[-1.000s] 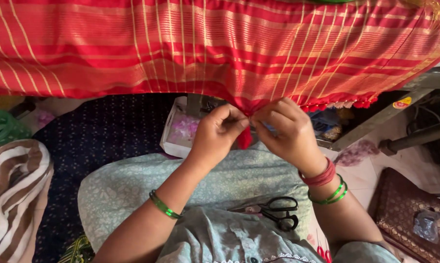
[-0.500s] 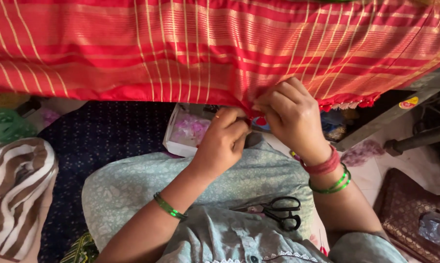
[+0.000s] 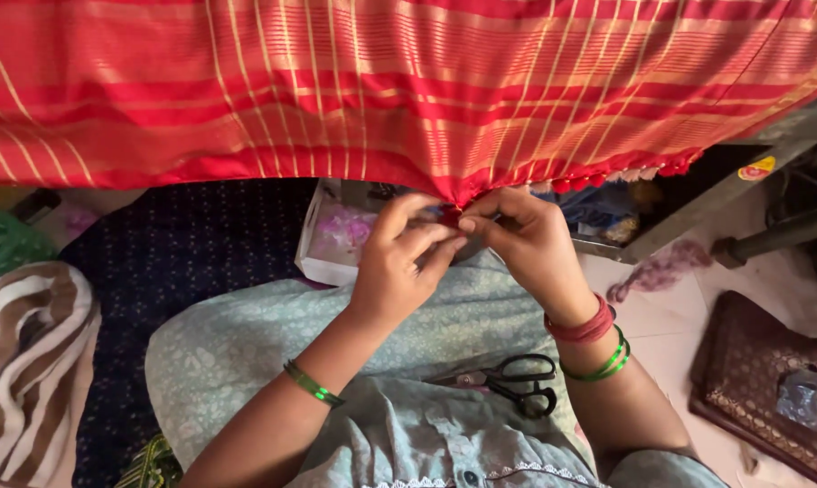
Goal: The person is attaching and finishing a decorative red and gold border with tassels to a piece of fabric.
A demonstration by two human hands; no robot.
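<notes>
A red cloth [image 3: 408, 90] with a silky sheen and woven gold stripes was seen. Glossy green bangles [image 3: 313, 383] looked like glass or plastic. Matt black-handled metal scissors [image 3: 517, 384] were laid on soft, pale printed fabric [image 3: 246, 343].

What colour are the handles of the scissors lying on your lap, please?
Black, in the head view: scissors.

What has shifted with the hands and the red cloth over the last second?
The left hand and right hand came back together, both pinching the lower edge of the red gold-striped cloth. Half a second ago the right sat higher. The black scissors stayed on the lap.
</notes>
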